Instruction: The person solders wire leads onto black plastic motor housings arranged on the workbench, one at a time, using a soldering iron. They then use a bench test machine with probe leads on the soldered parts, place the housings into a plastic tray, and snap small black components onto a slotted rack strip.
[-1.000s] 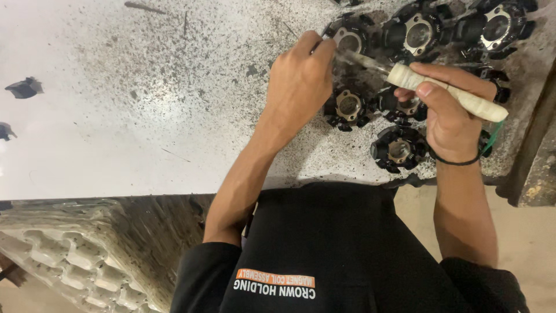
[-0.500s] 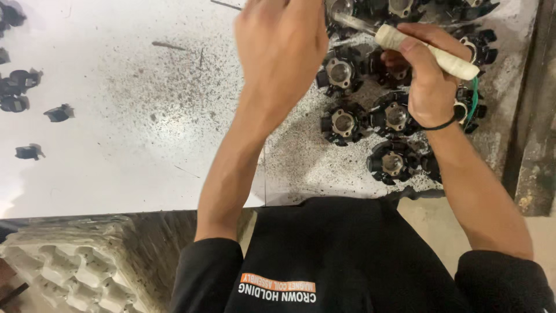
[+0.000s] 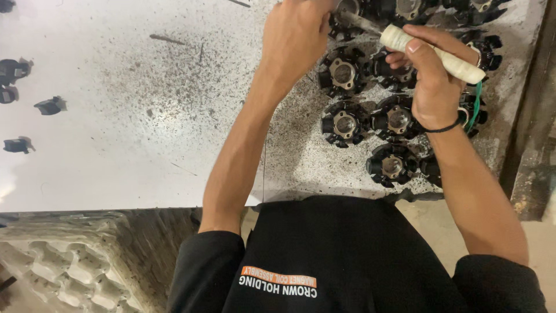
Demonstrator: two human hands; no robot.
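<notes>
overhead, hands clamp a tool (image 3: 431, 53) and black part (image 3: 343, 23) on the speckled white bench (image 3: 145, 127).

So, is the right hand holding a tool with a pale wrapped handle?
Yes, the right hand is closed around a tool whose pale wrapped handle points toward the black round parts on the speckled table.

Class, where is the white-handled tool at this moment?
In the head view, the white-handled tool lies upper right, gripped in the right hand, above the cluster of black round coil parts.
</notes>
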